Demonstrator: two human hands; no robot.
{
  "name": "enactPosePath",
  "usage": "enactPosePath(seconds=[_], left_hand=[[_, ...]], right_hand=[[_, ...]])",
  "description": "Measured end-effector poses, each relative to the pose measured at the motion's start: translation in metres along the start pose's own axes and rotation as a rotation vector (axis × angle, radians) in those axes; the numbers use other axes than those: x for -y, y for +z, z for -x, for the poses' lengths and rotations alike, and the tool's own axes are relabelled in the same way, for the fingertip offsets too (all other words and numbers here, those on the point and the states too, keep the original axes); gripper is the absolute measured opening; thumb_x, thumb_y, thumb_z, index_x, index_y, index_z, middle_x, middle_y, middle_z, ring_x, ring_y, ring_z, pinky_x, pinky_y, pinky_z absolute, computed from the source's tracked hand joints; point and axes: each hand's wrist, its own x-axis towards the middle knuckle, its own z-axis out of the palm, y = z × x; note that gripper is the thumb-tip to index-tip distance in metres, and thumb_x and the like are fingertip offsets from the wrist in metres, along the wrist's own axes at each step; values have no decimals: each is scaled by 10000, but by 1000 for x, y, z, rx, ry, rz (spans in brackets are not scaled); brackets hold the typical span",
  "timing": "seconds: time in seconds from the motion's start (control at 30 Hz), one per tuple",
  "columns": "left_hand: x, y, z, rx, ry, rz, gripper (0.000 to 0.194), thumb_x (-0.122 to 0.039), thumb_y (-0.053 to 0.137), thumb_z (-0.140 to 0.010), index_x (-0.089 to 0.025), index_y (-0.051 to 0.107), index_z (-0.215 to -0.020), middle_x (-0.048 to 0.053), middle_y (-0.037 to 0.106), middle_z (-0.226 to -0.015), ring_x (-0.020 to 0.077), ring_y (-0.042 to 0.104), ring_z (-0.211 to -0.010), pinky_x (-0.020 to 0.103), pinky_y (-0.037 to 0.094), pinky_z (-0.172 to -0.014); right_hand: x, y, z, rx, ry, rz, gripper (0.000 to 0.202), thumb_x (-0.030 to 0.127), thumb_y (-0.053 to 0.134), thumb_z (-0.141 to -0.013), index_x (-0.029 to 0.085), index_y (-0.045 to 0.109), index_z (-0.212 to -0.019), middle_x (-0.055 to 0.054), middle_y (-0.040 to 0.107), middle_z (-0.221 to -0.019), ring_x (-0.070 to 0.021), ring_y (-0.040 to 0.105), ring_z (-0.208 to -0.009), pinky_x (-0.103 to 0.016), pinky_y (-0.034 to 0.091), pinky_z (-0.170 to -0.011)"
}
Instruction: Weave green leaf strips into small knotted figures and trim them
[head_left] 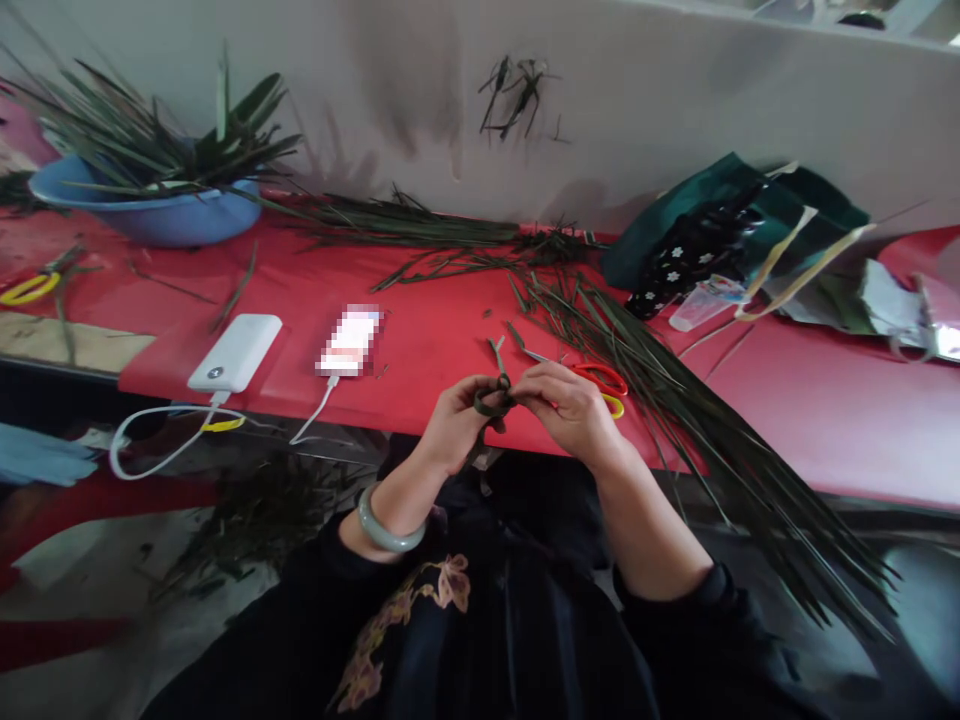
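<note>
My left hand [459, 422] is closed on a dark green leaf strip [491, 402], which bends into a loop at the fingertips, with a thin end sticking up above. My right hand [574, 410] pinches the same strip from the other side, thumb and index finger pressed together at the loop. Both hands meet just over the front edge of the red table. Scissors with red and yellow handles [604, 380] lie right beside my right hand, their blades partly behind it. A long bundle of green leaf strips [675, 420] runs past on the right.
A phone [349, 342] and a white power bank [235, 352] lie on the red table [435, 310], cables attached. A blue basin [187, 220] holds leaves at the left. More strips [420, 222] lie along the wall. A green bag [697, 215] stands back right.
</note>
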Motion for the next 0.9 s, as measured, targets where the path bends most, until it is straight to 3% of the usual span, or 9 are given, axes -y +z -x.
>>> enactPosePath(seconds=[0.27, 0.4, 0.53, 0.7, 0.9], left_hand=[[1, 0, -3, -18, -51, -32, 320, -331, 816, -524, -139, 623, -692, -21, 603, -597, 69, 533, -455, 201, 448, -461], [0, 0, -5, -30, -54, -20, 320, -305, 824, -500, -146, 622, -691, -27, 594, -606, 64, 529, -476, 192, 440, -466], [1, -1, -6, -69, -19, 26, 294, -262, 811, -512, -145, 620, -703, -31, 593, -632, 55, 532, -547, 172, 440, -517], [2, -2, -7, -84, -5, 9, 245, -234, 788, -530, -139, 618, -677, -39, 578, -611, 52, 519, -542, 171, 439, -518], [3, -8, -8, -66, -37, 39, 314, -318, 816, -527, -135, 625, -697, -29, 597, -616, 63, 551, -533, 183, 479, -514]], right_hand=[[4, -6, 2, 132, -80, 102, 181, 187, 506, -885, 229, 679, -917, -32, 601, -897, -117, 597, -811, -248, 527, -716], [7, -4, 3, 165, -122, 129, 219, 190, 493, -890, 229, 643, -1044, -57, 609, -990, -144, 612, -901, -283, 543, -794], [7, 9, 9, 99, -135, 184, 260, 224, 547, -861, 225, 606, -1114, -86, 611, -1046, -191, 613, -963, -336, 552, -823], [5, 26, 14, 47, -104, 292, 183, 210, 522, -866, 219, 622, -1019, -96, 626, -1027, -203, 621, -923, -352, 556, -803], [-1, 26, 13, 16, -150, 217, 163, 184, 534, -852, 205, 614, -993, -96, 635, -1011, -194, 631, -935, -327, 553, -804]])
